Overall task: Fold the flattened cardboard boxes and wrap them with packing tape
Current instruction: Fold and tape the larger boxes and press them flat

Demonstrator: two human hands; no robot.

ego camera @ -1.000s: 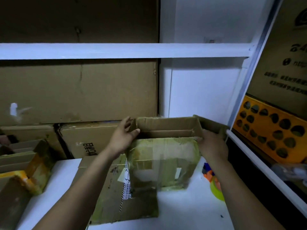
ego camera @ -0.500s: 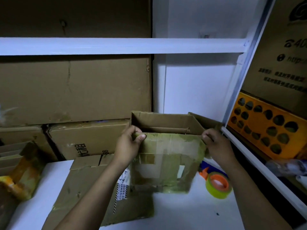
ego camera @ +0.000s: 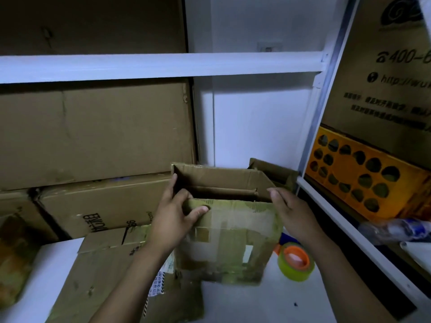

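Observation:
A worn cardboard box [ego camera: 228,243] stands opened up on the white table [ego camera: 268,301], its top flaps raised and old tape on its near face. My left hand [ego camera: 172,217] grips the top left corner of the near wall, thumb on the outside. My right hand [ego camera: 291,210] holds the box's top right corner, fingers partly hidden behind the edge. A flattened cardboard box [ego camera: 105,276] with a printed label lies on the table under my left forearm. A roll of clear packing tape with an orange core [ego camera: 296,259] lies right of the box.
Big cardboard boxes [ego camera: 98,134] are stacked against the back wall behind the table. A white shelf rail [ego camera: 163,66] runs overhead. An orange perforated carton [ego camera: 366,173] and a plastic bottle [ego camera: 394,229] sit on the shelf at right. More crumpled cardboard [ego camera: 14,259] lies far left.
The box has been pulled a little nearer and squarer. My left thumb has moved onto the near wall's front. The tape roll, half hidden before, shows fully as the view shifted.

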